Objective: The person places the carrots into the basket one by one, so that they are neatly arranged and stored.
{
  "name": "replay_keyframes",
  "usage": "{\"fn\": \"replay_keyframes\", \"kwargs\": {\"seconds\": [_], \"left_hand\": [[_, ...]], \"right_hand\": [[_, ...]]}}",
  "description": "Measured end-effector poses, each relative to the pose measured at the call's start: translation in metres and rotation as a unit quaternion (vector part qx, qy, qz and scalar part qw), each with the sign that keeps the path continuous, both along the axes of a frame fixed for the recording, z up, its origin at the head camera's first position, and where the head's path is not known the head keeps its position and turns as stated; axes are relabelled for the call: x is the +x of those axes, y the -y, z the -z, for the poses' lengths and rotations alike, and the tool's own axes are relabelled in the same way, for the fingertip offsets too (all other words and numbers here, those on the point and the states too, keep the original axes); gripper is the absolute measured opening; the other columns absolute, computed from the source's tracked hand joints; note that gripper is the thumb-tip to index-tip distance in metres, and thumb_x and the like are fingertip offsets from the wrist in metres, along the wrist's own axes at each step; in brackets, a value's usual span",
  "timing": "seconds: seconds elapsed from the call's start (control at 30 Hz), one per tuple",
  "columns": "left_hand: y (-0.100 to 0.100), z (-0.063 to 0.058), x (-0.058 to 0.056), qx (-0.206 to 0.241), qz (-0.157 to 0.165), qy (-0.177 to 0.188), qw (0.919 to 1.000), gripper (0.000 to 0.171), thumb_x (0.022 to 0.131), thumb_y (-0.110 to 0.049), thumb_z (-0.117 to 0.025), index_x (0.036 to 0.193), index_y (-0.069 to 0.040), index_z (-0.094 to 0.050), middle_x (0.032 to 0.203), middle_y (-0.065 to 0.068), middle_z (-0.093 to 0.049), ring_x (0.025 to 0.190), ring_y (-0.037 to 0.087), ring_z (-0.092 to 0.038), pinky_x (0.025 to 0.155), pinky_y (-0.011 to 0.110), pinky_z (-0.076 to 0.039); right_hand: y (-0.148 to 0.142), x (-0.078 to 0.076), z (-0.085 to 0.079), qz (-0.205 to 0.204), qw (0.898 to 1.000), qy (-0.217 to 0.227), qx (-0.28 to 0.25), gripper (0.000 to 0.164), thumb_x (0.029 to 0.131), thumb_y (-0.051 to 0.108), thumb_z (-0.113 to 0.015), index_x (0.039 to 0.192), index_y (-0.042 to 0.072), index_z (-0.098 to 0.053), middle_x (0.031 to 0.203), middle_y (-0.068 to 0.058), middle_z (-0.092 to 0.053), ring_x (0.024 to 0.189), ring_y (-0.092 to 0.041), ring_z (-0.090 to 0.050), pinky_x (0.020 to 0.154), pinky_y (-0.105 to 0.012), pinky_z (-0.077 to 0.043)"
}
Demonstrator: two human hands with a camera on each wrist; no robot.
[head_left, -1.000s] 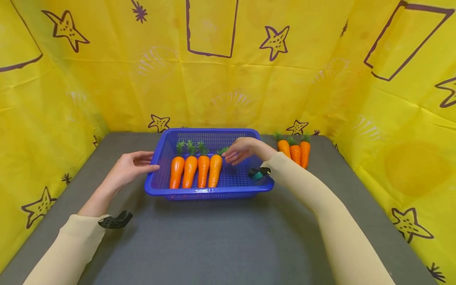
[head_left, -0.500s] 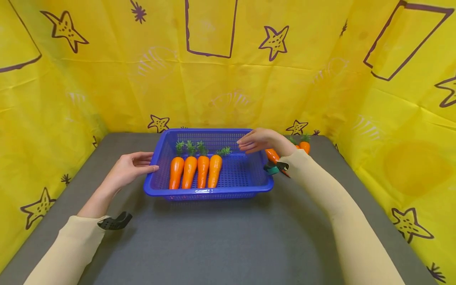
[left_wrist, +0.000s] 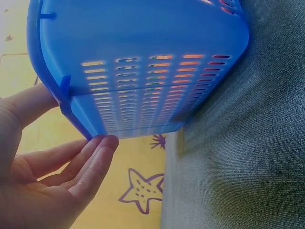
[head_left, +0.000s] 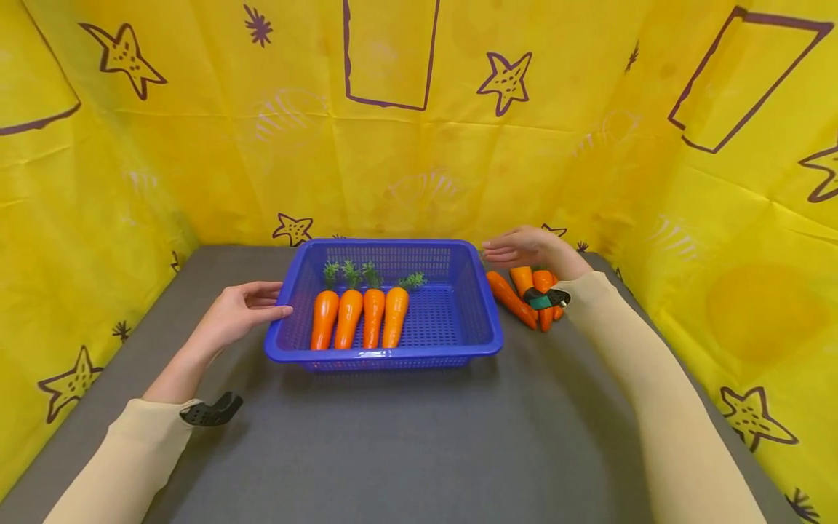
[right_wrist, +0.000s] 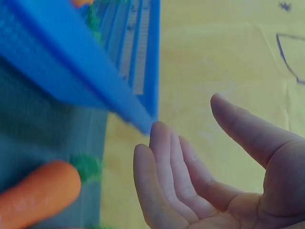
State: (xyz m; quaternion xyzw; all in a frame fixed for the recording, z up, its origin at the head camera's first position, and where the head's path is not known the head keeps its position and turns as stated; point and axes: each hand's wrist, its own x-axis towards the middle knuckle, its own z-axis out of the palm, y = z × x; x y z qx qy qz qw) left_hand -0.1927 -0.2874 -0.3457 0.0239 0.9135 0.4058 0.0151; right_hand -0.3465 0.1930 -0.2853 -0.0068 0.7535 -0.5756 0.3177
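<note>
A blue plastic basket (head_left: 386, 356) stands on the grey table, with a row of several orange carrots (head_left: 349, 319) lying side by side in its left half, green tops toward the back. My left hand (head_left: 237, 309) holds the basket's left rim; in the left wrist view the thumb goes over the rim and the fingers (left_wrist: 93, 164) lie against the outer side. My right hand (head_left: 533, 249) is above the table just past the basket's back right corner, fingers loosely extended and nothing in them. Below it lie several more carrots (head_left: 513, 300), partly covered by the wrist.
Yellow cloth walls (head_left: 419, 160) with starfish drawings enclose the table at the back and both sides. The grey tabletop (head_left: 406, 437) stretches in front of the basket. A dark wrist strap (head_left: 212, 410) sits at the left cuff.
My right hand has moved out of the basket, rightward over its right rim, to above the loose carrots. The left hand and the basket have stayed in place.
</note>
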Motion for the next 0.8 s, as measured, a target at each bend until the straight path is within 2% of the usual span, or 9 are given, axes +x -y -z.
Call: {"fn": "replay_keyframes", "kwargs": {"seconds": [0.1,0.17,0.23,0.4,0.53,0.63,0.77,0.8], "left_hand": [[-0.001,0.001,0.000,0.002,-0.001,0.000,1.0000,0.071,0.083,-0.045,-0.070,0.135,-0.002,-0.048,0.128,0.024,-0.057,0.112,0.038,-0.059,0.089,0.047,-0.052],[-0.001,0.001,0.000,0.003,-0.001,-0.001,1.0000,0.071,0.082,-0.045,-0.070,0.135,-0.002,-0.048,0.128,0.024,-0.057,0.113,0.038,-0.059,0.090,0.048,-0.052],[-0.001,0.001,0.000,0.002,-0.002,-0.001,1.0000,0.072,0.082,-0.046,-0.070,0.135,-0.002,-0.048,0.129,0.024,-0.057,0.113,0.038,-0.059,0.090,0.048,-0.051],[-0.001,0.000,0.001,0.003,-0.002,0.002,1.0000,0.072,0.082,-0.047,-0.070,0.135,-0.002,-0.048,0.129,0.024,-0.056,0.113,0.038,-0.058,0.090,0.049,-0.051],[-0.001,0.000,0.000,0.005,-0.002,0.002,1.0000,0.072,0.082,-0.046,-0.070,0.135,-0.002,-0.048,0.129,0.024,-0.056,0.113,0.038,-0.059,0.091,0.049,-0.051],[-0.001,0.000,0.000,0.008,-0.001,0.002,1.0000,0.072,0.082,-0.046,-0.070,0.135,-0.002,-0.048,0.129,0.024,-0.056,0.114,0.038,-0.058,0.092,0.050,-0.050],[-0.001,0.001,0.000,0.012,-0.002,0.003,0.9999,0.072,0.082,-0.046,-0.070,0.136,-0.003,-0.048,0.129,0.023,-0.057,0.113,0.038,-0.059,0.092,0.050,-0.050],[-0.001,0.001,0.000,0.012,-0.002,0.003,0.9999,0.072,0.083,-0.046,-0.070,0.136,-0.003,-0.048,0.129,0.023,-0.057,0.113,0.038,-0.059,0.092,0.050,-0.049]], "right_hand": [[-0.017,-0.002,-0.001,0.008,1.000,0.003,0.003,0.057,0.098,0.021,-0.053,0.144,-0.004,-0.030,0.115,-0.007,-0.062,0.132,-0.028,-0.044,0.113,-0.043,-0.030],[-0.028,-0.003,-0.002,0.006,1.000,0.000,0.005,0.060,0.098,0.021,-0.052,0.146,-0.004,-0.027,0.104,0.000,-0.063,0.132,-0.027,-0.044,0.115,-0.043,-0.027],[-0.039,-0.004,-0.003,0.016,1.000,0.006,0.002,0.061,0.098,0.021,-0.052,0.147,-0.003,-0.024,0.097,0.003,-0.063,0.125,-0.025,-0.050,0.116,-0.043,-0.025],[-0.064,-0.005,-0.001,0.029,0.999,0.022,-0.003,0.065,0.098,0.024,-0.052,0.149,0.000,-0.019,0.092,0.007,-0.065,0.094,-0.008,-0.061,0.117,-0.041,-0.021],[-0.083,-0.005,0.004,0.038,0.999,0.031,-0.020,0.058,0.100,0.023,-0.048,0.148,0.003,-0.023,0.092,0.010,-0.066,0.091,-0.005,-0.062,0.118,-0.039,-0.020],[-0.095,-0.004,0.008,0.055,0.997,0.043,-0.026,0.044,0.099,0.021,-0.049,0.139,0.008,-0.038,0.091,0.010,-0.066,0.091,-0.006,-0.063,0.118,-0.037,-0.021],[-0.109,-0.003,0.016,0.081,0.994,0.067,-0.020,0.013,0.097,0.022,-0.053,0.106,0.014,-0.059,0.087,0.009,-0.069,0.087,-0.006,-0.064,0.115,-0.033,-0.027],[-0.112,-0.002,0.018,0.091,0.993,0.077,-0.023,0.011,0.097,0.022,-0.054,0.099,0.015,-0.062,0.085,0.009,-0.069,0.086,-0.006,-0.064,0.115,-0.032,-0.027]]}}
